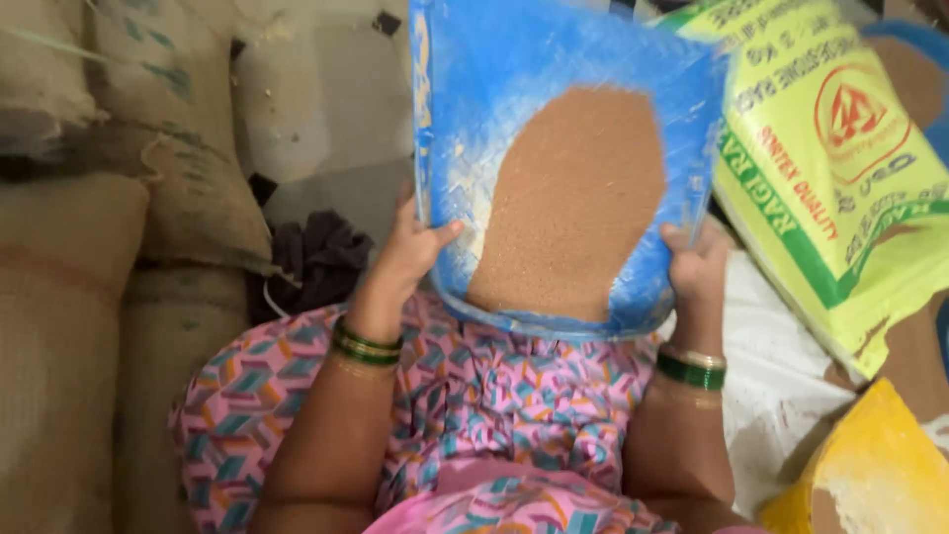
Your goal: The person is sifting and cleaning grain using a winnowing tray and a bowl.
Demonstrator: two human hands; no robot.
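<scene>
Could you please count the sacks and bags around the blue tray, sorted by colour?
Brown jute sacks, stacked on the left: 4 ()
Green and yellow printed bag: 1
Plain yellow bag: 1
Total: 6
Both hands, left hand and right hand, hold the blue tray of brown grain.

Stacked burlap sacks (89, 247), pale floor (336, 109)

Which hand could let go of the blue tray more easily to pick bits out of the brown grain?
Probably the right hand: it grips the blue tray's edge close to the brown grain. The left hand seems farther away.
</scene>
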